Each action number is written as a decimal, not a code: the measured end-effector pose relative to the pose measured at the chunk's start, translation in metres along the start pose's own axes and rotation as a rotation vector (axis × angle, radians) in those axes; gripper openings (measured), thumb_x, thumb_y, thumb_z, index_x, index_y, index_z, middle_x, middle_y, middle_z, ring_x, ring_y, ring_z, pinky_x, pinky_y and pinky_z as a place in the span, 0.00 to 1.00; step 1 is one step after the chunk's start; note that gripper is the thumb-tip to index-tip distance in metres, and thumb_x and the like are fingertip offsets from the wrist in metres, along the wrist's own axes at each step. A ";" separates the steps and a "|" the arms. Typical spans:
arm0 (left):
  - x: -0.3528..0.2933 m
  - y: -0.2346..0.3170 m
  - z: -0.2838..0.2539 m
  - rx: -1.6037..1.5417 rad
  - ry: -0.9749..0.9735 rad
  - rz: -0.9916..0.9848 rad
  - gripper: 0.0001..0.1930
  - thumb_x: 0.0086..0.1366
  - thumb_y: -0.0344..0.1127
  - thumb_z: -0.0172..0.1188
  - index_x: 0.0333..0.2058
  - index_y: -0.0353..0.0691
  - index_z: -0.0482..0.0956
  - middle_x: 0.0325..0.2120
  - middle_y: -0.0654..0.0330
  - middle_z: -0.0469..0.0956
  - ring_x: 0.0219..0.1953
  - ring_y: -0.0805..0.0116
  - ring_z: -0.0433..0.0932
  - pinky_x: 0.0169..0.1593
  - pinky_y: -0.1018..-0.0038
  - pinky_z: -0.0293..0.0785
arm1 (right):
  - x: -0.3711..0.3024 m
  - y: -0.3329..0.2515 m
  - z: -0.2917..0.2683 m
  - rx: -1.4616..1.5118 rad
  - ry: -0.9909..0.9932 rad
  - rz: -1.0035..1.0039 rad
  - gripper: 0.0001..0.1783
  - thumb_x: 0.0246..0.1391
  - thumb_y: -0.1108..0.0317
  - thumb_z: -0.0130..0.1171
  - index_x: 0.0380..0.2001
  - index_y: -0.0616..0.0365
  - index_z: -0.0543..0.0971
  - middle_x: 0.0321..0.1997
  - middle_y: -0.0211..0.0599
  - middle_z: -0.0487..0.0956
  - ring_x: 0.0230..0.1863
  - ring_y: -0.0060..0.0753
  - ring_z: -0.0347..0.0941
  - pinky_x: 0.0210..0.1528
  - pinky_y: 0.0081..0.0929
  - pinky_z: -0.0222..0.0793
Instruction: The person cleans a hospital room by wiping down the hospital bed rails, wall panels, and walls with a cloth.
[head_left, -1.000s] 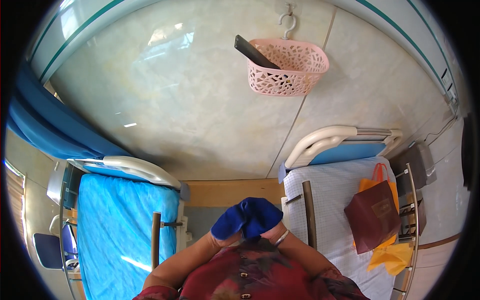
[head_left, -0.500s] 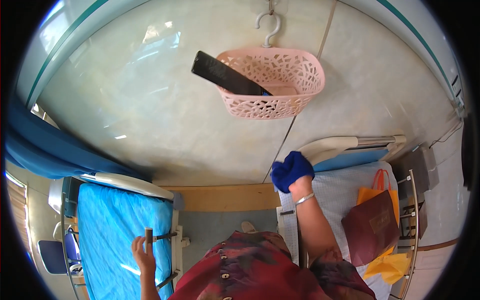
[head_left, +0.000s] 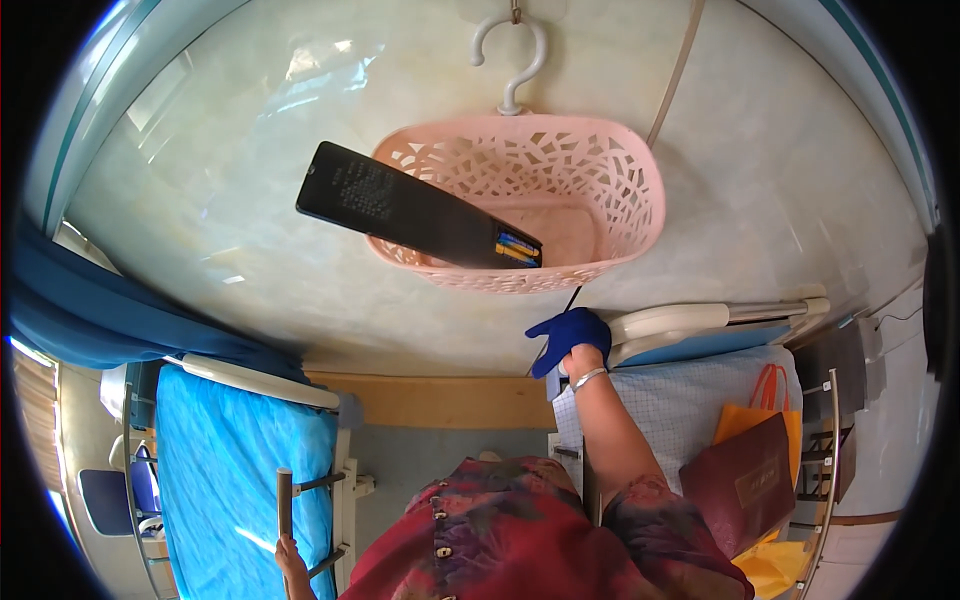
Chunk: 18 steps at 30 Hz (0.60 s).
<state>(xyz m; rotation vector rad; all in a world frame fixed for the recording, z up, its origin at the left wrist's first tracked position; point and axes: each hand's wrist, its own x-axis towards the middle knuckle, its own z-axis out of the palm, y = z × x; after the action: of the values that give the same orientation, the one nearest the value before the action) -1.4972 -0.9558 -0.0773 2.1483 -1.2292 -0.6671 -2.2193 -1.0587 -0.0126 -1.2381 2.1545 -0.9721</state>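
Note:
A blue glove or mitt covers my right hand point(head_left: 574, 332), above the near-left corner of the right bed by its headboard. Its thumb and finger parts spread toward the left, with nothing visible between them. At lower left, my left hand point(head_left: 289, 556) is bare and closed around the bed rail point(head_left: 285, 500) of the left bed. Ahead of me a pink openwork basket point(head_left: 610, 262) hangs on the wall from a grey hook point(head_left: 538, 60). A black remote control point(head_left: 400, 205) leans in it, back side up, batteries showing in its uncovered compartment. Neither hand touches basket or remote.
The left bed point(head_left: 235, 430) has a shiny blue cover; the right bed point(head_left: 640, 400) a pale checked sheet. On it lie a maroon bag point(head_left: 735, 485) and an orange bag point(head_left: 740, 420). A blue curtain point(head_left: 120, 310) hangs at left. Floor shows between the beds.
The basket and remote appear larger and closer, with the batteries now visible. My right hand's glove has spread and turned leftward. My left hand has moved lower and closed on the rail.

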 end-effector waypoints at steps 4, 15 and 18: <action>-0.014 0.016 0.002 0.432 0.208 0.145 0.18 0.63 0.43 0.46 0.36 0.32 0.74 0.27 0.47 0.75 0.29 0.52 0.73 0.34 0.63 0.68 | -0.017 -0.104 -0.058 -0.630 -0.017 -0.313 0.06 0.36 0.69 0.57 0.21 0.59 0.76 0.23 0.41 0.77 0.23 0.37 0.73 0.25 0.30 0.67; 0.010 0.025 -0.002 0.526 0.160 -0.172 0.29 0.64 0.55 0.35 0.34 0.37 0.78 0.30 0.48 0.77 0.35 0.47 0.74 0.40 0.57 0.67 | -0.010 -0.012 -0.008 -0.764 0.076 -0.175 0.14 0.26 0.61 0.64 0.20 0.56 0.79 0.22 0.44 0.77 0.25 0.44 0.74 0.30 0.33 0.71; 0.013 0.048 0.005 0.444 0.198 -0.327 0.32 0.63 0.58 0.32 0.30 0.38 0.80 0.27 0.50 0.78 0.32 0.49 0.75 0.37 0.58 0.69 | 0.005 0.070 0.025 0.895 0.123 0.129 0.06 0.44 0.67 0.54 0.25 0.57 0.75 0.22 0.35 0.75 0.25 0.36 0.71 0.30 0.31 0.69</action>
<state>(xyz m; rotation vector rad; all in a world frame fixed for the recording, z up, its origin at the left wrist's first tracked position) -1.5232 -0.9886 -0.0495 2.7453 -0.9963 -0.3119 -2.2426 -1.0478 -0.0829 -0.5966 1.5157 -1.7083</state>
